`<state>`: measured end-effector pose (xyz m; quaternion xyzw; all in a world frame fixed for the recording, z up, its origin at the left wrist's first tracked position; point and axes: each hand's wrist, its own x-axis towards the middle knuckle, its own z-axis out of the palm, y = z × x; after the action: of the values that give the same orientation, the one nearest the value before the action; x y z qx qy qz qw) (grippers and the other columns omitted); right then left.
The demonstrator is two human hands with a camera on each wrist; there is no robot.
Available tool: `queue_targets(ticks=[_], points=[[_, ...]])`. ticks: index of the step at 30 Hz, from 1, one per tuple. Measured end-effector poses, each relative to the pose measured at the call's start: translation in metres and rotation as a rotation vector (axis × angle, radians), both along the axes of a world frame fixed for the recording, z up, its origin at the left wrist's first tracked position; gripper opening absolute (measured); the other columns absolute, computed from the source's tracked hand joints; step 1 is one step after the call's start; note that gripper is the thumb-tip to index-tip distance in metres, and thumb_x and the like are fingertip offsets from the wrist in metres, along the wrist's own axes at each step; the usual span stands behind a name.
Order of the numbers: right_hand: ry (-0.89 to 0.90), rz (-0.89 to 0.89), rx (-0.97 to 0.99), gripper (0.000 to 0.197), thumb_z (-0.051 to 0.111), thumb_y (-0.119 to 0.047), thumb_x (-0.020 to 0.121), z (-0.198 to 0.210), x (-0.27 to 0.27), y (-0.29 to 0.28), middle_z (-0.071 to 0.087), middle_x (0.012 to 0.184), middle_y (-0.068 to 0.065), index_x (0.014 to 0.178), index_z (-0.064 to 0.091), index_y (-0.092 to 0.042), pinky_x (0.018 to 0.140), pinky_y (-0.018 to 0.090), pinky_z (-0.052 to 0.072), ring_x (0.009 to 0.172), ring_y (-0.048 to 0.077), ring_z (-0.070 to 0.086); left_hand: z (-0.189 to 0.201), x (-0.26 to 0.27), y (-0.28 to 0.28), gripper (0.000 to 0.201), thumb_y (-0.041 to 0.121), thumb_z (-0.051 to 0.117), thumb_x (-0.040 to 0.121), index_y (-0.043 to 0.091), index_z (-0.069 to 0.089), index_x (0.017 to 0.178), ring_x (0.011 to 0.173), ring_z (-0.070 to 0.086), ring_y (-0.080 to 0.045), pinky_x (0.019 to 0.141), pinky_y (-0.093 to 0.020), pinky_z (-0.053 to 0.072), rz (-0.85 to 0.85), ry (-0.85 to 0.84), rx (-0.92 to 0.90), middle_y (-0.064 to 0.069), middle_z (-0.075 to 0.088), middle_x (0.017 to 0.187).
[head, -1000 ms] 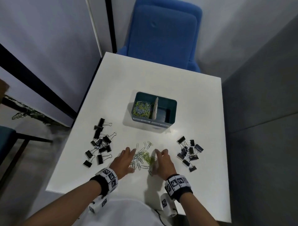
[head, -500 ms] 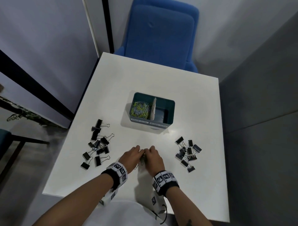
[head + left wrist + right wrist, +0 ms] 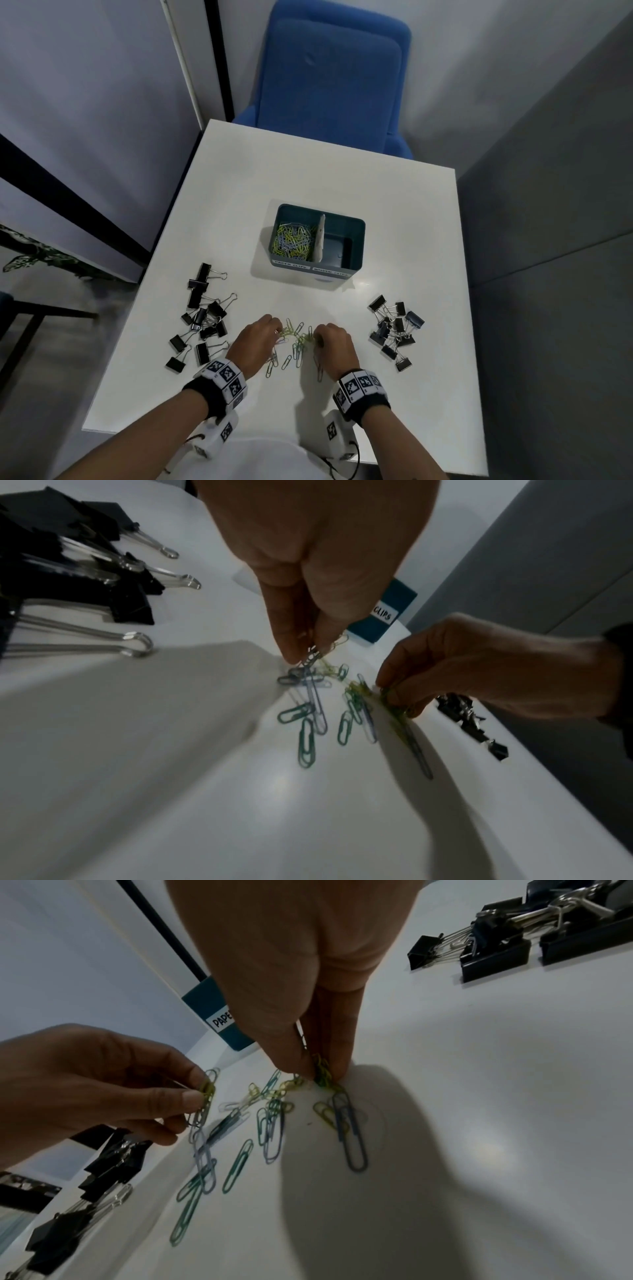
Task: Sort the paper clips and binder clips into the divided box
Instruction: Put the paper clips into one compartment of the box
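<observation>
While both hands work low over the white table (image 3: 394, 212), the left hand (image 3: 255, 344) pinches a small bunch of paper clips (image 3: 205, 1099) between thumb and fingertips, lifted slightly off the surface, and the right hand (image 3: 334, 346) pinches a yellow-green cluster (image 3: 322, 1074) whose lower ends touch the tabletop. Between the two pinches and a little toward the person lie the loose paper clips (image 3: 294, 349), green, blue, yellow and pale, some overlapping, a few strung between the hands. Beyond the pinches, farther from the person, stands the teal divided box (image 3: 356, 240); its compartment on the left hand's side, labelled for paper clips, holds a heap of coloured clips (image 3: 294, 240), while the compartment past the pale divider (image 3: 320, 238) shows only its dark floor. Outside the left hand's pinch a scatter of black binder clips (image 3: 202, 315) with silver handles lies on the table, well apart from the fingers; another pile of binder clips (image 3: 394, 330) sits outside the right hand's pinch. Both wrists wear black bands with patterned white marker blocks (image 3: 224, 378). A blue chair (image 3: 329, 78) stands at the table's far edge.
</observation>
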<state>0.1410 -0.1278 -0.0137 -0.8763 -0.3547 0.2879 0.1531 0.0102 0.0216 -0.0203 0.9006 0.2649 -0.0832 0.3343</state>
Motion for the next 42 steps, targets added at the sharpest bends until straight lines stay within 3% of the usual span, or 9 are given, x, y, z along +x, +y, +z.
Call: queue_targets(ticks=[8, 15, 21, 25, 29, 31, 35, 38, 42], points=[[0.026, -0.161, 0.151, 0.016, 0.065, 0.0, 0.074, 0.018, 0.012, -0.007, 0.072, 0.076, -0.001, 0.077, 0.073, -0.013, 0.063, 0.018, 0.046, 0.067, 0.012, 0.061, 0.061, 0.031, 0.017, 0.006, 0.011, 0.06, 0.091, 0.011, 0.064, 0.095, 0.077, 0.059, -0.017, 0.072, -0.037, 0.052, 0.101, -0.272, -0.037, 0.001, 0.06, 0.09], [-0.001, -0.14, 0.258, 0.015, 0.067, 0.002, 0.073, 0.066, 0.035, 0.026, 0.074, 0.078, 0.002, 0.076, 0.073, -0.011, 0.07, 0.028, 0.055, 0.07, 0.017, 0.066, 0.117, 0.108, 0.063, 0.009, 0.009, 0.061, 0.091, 0.01, 0.064, 0.099, 0.084, 0.059, -0.014, 0.074, -0.025, 0.051, 0.157, -0.473, 0.043, -0.001, 0.063, 0.097], [-0.068, -0.11, 0.358, 0.017, 0.072, -0.001, 0.078, 0.104, 0.066, 0.079, 0.074, 0.089, 0.0, 0.089, 0.076, -0.013, 0.076, 0.013, 0.049, 0.077, 0.009, 0.065, 0.106, 0.123, 0.087, 0.038, 0.007, 0.065, 0.087, 0.011, 0.057, 0.124, 0.101, 0.06, -0.02, 0.088, -0.033, 0.051, 0.144, -0.324, -0.039, -0.008, 0.062, 0.112], [-0.124, -0.129, 0.459, 0.014, 0.069, -0.001, 0.082, 0.119, 0.086, 0.116, 0.074, 0.089, 0.004, 0.092, 0.075, -0.01, 0.077, 0.027, 0.057, 0.078, 0.014, 0.067, 0.091, 0.09, 0.076, 0.036, -0.003, 0.059, 0.088, 0.01, 0.059, 0.122, 0.089, 0.059, -0.016, 0.079, -0.02, 0.047, 0.184, -0.358, 0.01, -0.009, 0.064, 0.106], [-0.089, -0.148, 0.391, 0.024, 0.073, -0.015, 0.083, 0.115, 0.095, 0.135, 0.071, 0.1, 0.004, 0.106, 0.07, -0.018, 0.081, 0.037, 0.057, 0.089, 0.019, 0.067, 0.065, 0.049, 0.058, 0.029, -0.005, 0.054, 0.09, 0.008, 0.063, 0.114, 0.08, 0.061, -0.015, 0.071, -0.022, 0.053, 0.177, -0.266, -0.021, -0.01, 0.066, 0.103], [-0.14, -0.081, 0.376, 0.022, 0.073, -0.017, 0.083, 0.112, 0.091, 0.13, 0.071, 0.097, 0.004, 0.105, 0.069, -0.017, 0.078, 0.038, 0.057, 0.087, 0.02, 0.066, 0.051, 0.029, 0.05, 0.027, 0.0, 0.057, 0.09, 0.01, 0.063, 0.115, 0.082, 0.06, -0.014, 0.07, -0.019, 0.048, 0.146, -0.149, -0.037, -0.009, 0.067, 0.104], [-0.177, 0.056, 0.34, 0.013, 0.071, -0.012, 0.083, 0.089, 0.067, 0.089, 0.07, 0.094, 0.003, 0.095, 0.068, -0.014, 0.074, 0.038, 0.058, 0.083, 0.018, 0.064, 0.021, -0.006, 0.033, 0.046, 0.02, 0.065, 0.088, 0.017, 0.049, 0.131, 0.105, 0.059, -0.021, 0.087, -0.033, 0.049, 0.002, 0.105, -0.063, -0.006, 0.059, 0.12], [-0.061, 0.15, 0.094, 0.038, 0.072, -0.016, 0.083, 0.059, 0.046, 0.045, 0.066, 0.114, 0.006, 0.12, 0.062, -0.016, 0.084, 0.034, 0.055, 0.092, 0.018, 0.064, 0.011, -0.025, 0.019, 0.075, 0.034, 0.068, 0.085, 0.015, 0.028, 0.145, 0.111, 0.053, -0.024, 0.087, -0.038, 0.048, -0.15, 0.232, -0.04, -0.006, 0.04, 0.133], [0.104, 0.185, -0.216, 0.085, 0.079, -0.026, 0.075, 0.023, 0.026, -0.012, 0.047, 0.125, 0.007, 0.144, 0.03, -0.023, 0.088, 0.038, 0.054, 0.102, 0.026, 0.058, 0.002, -0.039, 0.007, 0.097, 0.042, 0.071, 0.08, 0.01, 0.011, 0.15, 0.122, 0.04, -0.025, 0.083, -0.04, 0.05, -0.309, 0.303, 0.086, -0.01, 0.024, 0.141]])
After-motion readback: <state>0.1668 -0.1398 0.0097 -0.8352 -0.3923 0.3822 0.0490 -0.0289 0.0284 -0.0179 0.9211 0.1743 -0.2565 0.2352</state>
